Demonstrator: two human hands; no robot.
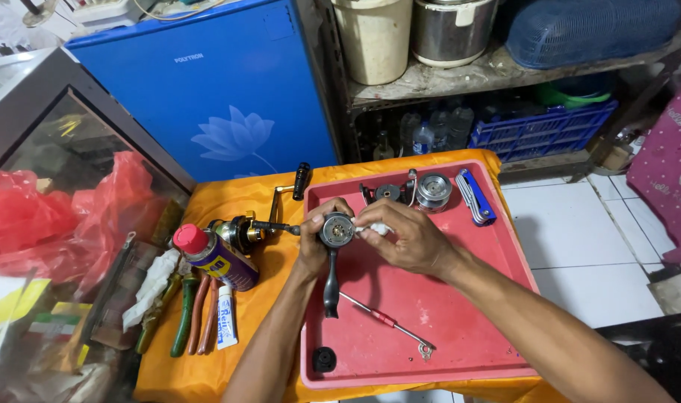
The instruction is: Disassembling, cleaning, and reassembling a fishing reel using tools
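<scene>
My left hand (314, 237) grips a dark fishing reel body (335, 231) above the red tray (460, 328); its stem hangs down toward me. My right hand (404, 237) pinches a small white wad (378, 228) against the round open side of the reel. On the tray's far edge lie a silver spool (433, 191), a dark rotor part (387, 192) and a blue multi-key tool (475, 197). A thin screwdriver with a red band (385, 322) and a small black cap (324, 359) lie on the near part of the tray.
An orange cloth (236, 190) covers the table. Left of the tray are a second reel with a crank handle (243, 231), a red-capped spray can (215, 257), pliers (195, 313), a white tube (226, 317) and a rag (152, 287). A glass case stands left; a blue fridge (221, 89) and shelves are behind.
</scene>
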